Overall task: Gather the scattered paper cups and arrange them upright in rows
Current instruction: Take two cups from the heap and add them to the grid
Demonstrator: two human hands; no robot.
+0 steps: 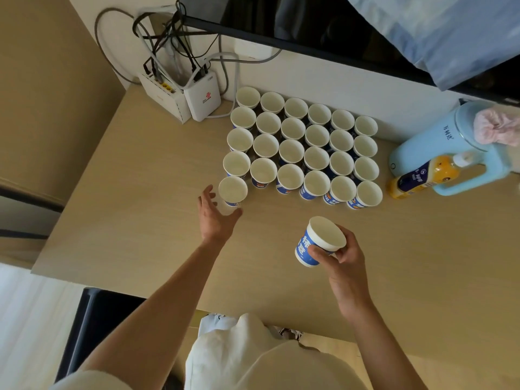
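"Paper cups (304,147), where are they in the head view?"

"Most stand upright, rim to rim, in a tight block on the table (140,192). One more cup (233,191) stands at the block's near left corner, and I judge it starts a new row."

"And the hands?"

"They're well apart. The left hand (215,215) is just beside that corner cup, with its fingers spread loosely about the base. It's blurred there, so I can't tell if they touch. It's probably steadying the cup into line."

"The right?"

"The right hand (342,254) is clear of the block on its near side. It's clasped round a tilted cup (319,240), thumb and fingers on the wall below the rim, so it can go down mouth up. I'd say that cup goes next to the corner one."

"Anything else?"

"A blue kettle (447,147) and an orange bottle (419,175) sit just right of the block."
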